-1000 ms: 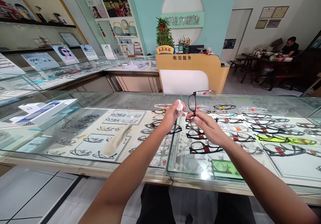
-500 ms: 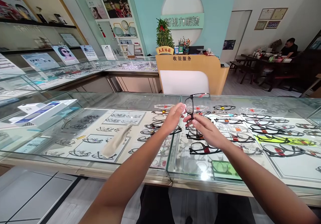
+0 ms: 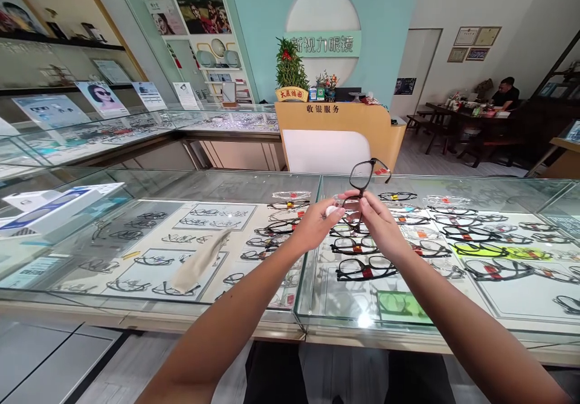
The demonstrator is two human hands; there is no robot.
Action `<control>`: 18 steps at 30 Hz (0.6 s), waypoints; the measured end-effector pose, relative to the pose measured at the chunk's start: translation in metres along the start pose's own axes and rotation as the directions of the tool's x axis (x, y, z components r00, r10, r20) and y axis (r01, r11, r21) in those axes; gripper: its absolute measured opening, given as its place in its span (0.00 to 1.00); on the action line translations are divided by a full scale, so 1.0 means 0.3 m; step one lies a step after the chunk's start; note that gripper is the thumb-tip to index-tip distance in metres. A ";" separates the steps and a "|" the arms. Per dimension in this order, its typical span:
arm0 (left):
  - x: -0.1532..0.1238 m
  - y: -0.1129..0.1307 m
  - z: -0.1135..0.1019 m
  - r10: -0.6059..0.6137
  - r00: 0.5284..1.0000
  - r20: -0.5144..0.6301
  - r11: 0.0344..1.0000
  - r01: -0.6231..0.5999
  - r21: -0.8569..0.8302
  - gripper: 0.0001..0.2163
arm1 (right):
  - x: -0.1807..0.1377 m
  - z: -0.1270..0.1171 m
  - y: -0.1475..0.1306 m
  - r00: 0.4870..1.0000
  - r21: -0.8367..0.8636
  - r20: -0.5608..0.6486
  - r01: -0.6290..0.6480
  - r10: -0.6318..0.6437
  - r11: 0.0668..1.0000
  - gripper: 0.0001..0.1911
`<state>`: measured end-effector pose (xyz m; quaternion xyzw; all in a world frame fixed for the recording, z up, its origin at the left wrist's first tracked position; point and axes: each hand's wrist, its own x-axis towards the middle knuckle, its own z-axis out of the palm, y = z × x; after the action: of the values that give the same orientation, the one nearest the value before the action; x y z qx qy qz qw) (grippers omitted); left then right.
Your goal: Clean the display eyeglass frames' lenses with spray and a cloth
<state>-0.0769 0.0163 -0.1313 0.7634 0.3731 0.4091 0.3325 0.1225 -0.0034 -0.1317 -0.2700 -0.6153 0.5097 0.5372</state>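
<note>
A pair of black-framed eyeglasses (image 3: 361,175) is held up on end above the glass counter, one lens over the other. My right hand (image 3: 381,226) is closed on the frame near its bridge, with thumb and fingers pinching it. Close by on the left, my left hand (image 3: 317,224) is closed round a small white wad (image 3: 334,210), which looks soft like cloth or tissue. Its fingers are at the lower lens; whether the wad presses on the lens is hidden by the hand.
The glass display counter (image 3: 312,322) holds rows of spectacles on both sides of a glass joint. On its top lie a beige cloth (image 3: 199,262) and, far left, a white box (image 3: 63,206). A wooden cashier desk (image 3: 333,120) stands beyond; a person (image 3: 505,96) sits at the back right.
The eyeglasses have turned and tilted, the upper lens now facing me. My right hand has risen to grip nearer the bridge, and my left hand has come to the lower lens with the white wad.
</note>
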 end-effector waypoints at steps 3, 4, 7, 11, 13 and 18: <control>0.000 -0.002 0.008 -0.006 1.000 0.027 0.997 0.008 -0.082 0.24 | -0.003 0.005 -0.002 1.000 0.014 0.010 -0.002 0.001 1.000 0.18; 0.002 -0.005 0.005 -0.020 1.000 0.018 0.994 0.022 -0.106 0.24 | -0.003 0.006 -0.005 1.000 0.017 0.006 -0.003 0.003 1.000 0.18; 0.020 -0.024 -0.032 -0.064 0.993 -0.103 0.986 0.047 -0.158 0.26 | -0.004 0.003 -0.011 1.000 0.018 -0.007 -0.010 0.010 1.000 0.19; 0.065 -0.092 -0.146 -0.142 0.877 -0.459 0.989 0.108 -0.101 0.21 | -0.002 -0.003 -0.015 1.000 0.026 -0.004 -0.030 0.030 0.999 0.21; 0.085 -0.147 -0.216 -0.245 0.705 -0.665 0.956 0.290 -0.045 0.16 | -0.001 -0.005 -0.018 0.999 0.043 0.003 -0.043 0.043 0.998 0.20; 0.091 -0.310 -0.362 -0.353 0.384 -0.853 0.843 0.525 -0.113 0.09 | 0.001 -0.010 -0.023 0.999 -0.007 -0.035 -0.039 0.039 0.999 0.21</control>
<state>-0.1890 0.1078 -0.1484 0.3622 0.7095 0.5894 0.1346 0.1266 -0.0043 -0.1256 -0.2927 -0.6024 0.5131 0.5369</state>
